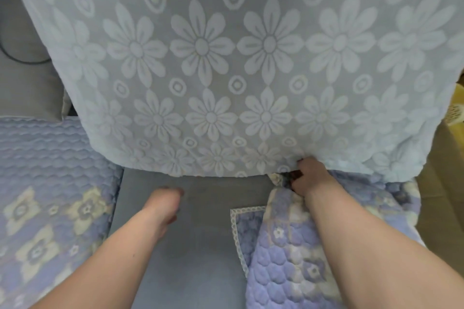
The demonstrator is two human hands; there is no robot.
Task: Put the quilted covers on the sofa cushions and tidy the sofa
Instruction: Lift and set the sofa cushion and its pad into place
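A bare grey seat cushion point(195, 233) fills the lower middle. On its right half lies a crumpled lilac quilted cover point(283, 271) with cream flowers and a white lace border. My right hand point(310, 174) grips the far edge of that cover at the crease under the backrest. My left hand point(163, 204) hovers over the grey cushion with its fingers loosely curled, holding nothing. A second quilted cover point(50, 195) lies flat on the seat to the left. A pale blue flower-patterned throw point(238, 63) hangs over the backrest.
A grey sofa part point(27, 83) with a dark cable on it shows at the upper left. At the right edge are a tan floor point(442, 195) and a pale perforated object point(455, 110).
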